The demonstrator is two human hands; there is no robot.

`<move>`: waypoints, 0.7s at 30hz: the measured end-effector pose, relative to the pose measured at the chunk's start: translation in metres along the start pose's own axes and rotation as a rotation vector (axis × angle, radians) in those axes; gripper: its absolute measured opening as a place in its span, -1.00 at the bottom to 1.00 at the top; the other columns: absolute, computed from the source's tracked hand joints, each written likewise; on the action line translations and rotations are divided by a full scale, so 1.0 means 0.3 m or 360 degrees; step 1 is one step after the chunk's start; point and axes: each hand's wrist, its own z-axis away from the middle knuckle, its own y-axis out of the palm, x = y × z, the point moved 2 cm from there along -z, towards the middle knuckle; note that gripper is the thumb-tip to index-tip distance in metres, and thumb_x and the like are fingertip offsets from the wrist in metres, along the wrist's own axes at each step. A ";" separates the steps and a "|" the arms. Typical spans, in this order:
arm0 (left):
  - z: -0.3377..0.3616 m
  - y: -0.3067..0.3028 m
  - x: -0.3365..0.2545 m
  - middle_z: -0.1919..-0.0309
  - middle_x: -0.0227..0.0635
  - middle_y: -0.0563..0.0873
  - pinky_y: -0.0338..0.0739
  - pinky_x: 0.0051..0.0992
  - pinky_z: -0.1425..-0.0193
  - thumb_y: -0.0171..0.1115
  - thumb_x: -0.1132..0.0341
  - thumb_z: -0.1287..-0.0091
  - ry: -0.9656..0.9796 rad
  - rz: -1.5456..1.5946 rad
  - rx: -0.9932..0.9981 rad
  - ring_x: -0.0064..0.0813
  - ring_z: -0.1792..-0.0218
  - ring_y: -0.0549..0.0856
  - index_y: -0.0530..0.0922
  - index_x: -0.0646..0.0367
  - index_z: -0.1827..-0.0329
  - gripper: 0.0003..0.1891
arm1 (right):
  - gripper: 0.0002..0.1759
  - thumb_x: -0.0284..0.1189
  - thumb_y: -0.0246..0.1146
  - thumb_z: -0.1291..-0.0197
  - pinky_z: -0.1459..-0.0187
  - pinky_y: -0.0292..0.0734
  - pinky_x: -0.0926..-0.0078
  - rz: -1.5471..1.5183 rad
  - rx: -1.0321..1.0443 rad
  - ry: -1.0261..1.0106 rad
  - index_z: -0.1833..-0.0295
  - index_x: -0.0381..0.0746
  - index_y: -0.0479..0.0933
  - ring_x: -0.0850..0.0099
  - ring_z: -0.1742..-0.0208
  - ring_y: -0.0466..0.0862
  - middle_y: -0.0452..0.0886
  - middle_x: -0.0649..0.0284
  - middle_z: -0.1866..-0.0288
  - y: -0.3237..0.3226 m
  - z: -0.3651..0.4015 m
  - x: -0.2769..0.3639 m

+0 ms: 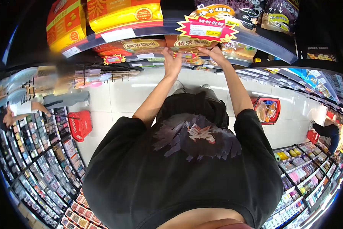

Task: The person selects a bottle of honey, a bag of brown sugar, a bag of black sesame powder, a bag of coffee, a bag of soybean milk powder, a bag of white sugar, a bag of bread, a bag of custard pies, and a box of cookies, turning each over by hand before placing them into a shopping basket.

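Note:
My left hand [172, 64] is at the left front edge of a brown coffee box [190, 42] on the shelf below the top one, its thumb and fingers at the box. From the other side my right hand [214, 54] grips the right end of that same box, its fingertips partly hidden under the upper shelf edge. A second brown coffee box [144, 44] stands just left of my left hand. Above hangs a pink and yellow starburst price sign [206, 29], which covers part of the view over the box.
Yellow and orange bags [123, 15] stand on the upper shelf [141, 32]. A red shopping basket holding goods [267, 110] is on the floor to my right. Another red basket [80, 125] is at left, near a person [30, 110]. A further person [328, 133] is far right.

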 end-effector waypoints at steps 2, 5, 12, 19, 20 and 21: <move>0.023 0.011 -0.027 -0.26 0.18 0.23 0.19 -0.37 -0.31 0.14 0.41 -0.20 0.0036 -0.0013 -0.0027 -0.12 -0.28 0.32 -0.03 0.42 -0.30 -0.31 | -0.49 -0.32 0.33 -0.05 -0.08 0.39 0.54 0.0061 -0.0019 0.0058 -0.08 -0.34 0.41 0.46 -0.01 0.53 0.55 0.19 -0.02 -0.006 -0.006 -0.017; 0.059 0.010 -0.040 -0.23 0.13 0.27 0.22 -0.35 -0.27 0.13 0.39 -0.18 -0.0036 0.0049 -0.0061 -0.15 -0.25 0.34 -0.02 0.36 -0.30 -0.32 | -0.42 -0.37 0.35 -0.01 -0.10 0.39 0.54 0.0174 -0.0081 0.0114 -0.13 -0.35 0.34 0.39 -0.04 0.54 0.53 0.15 -0.04 -0.015 0.037 0.033; 0.104 0.062 0.032 -0.04 -0.10 0.38 0.42 -0.46 0.02 0.15 0.39 -0.14 -0.0182 -0.0035 -0.0160 -0.39 0.04 0.46 0.10 0.24 -0.23 -0.40 | -0.09 -0.28 0.43 0.10 -0.21 0.30 0.39 0.0110 -0.0097 -0.0201 -0.28 -0.43 0.10 0.22 -0.24 0.37 0.37 -0.07 -0.19 -0.074 0.065 -0.108; 0.111 0.006 -0.220 -0.07 0.05 0.42 0.36 -0.36 -0.14 0.21 0.38 -0.11 0.0599 -0.0165 -0.0664 -0.26 -0.07 0.49 0.22 0.35 -0.18 -0.43 | 0.02 -0.21 0.43 0.10 -0.24 0.27 0.28 0.0291 -0.0064 -0.0270 -0.34 -0.40 -0.01 0.09 -0.32 0.27 0.18 -0.17 -0.31 -0.113 0.193 0.006; 0.120 -0.028 -0.248 -0.08 0.06 0.42 0.36 -0.34 -0.15 0.22 0.37 -0.10 0.0630 -0.0309 -0.0729 -0.25 -0.07 0.49 0.23 0.37 -0.17 -0.42 | 0.01 -0.21 0.43 0.10 -0.24 0.28 0.27 0.0236 -0.0068 -0.0314 -0.34 -0.40 0.00 0.09 -0.31 0.28 0.18 -0.18 -0.31 -0.130 0.187 0.015; 0.105 -0.081 -0.238 -0.11 0.07 0.40 0.33 -0.31 -0.19 0.23 0.35 -0.08 0.0812 -0.0463 -0.0799 -0.22 -0.09 0.48 0.22 0.37 -0.20 -0.38 | 0.00 -0.22 0.43 0.09 -0.24 0.29 0.25 0.0256 -0.0105 -0.0348 -0.34 -0.39 0.00 0.07 -0.31 0.28 0.18 -0.19 -0.31 -0.140 0.196 0.003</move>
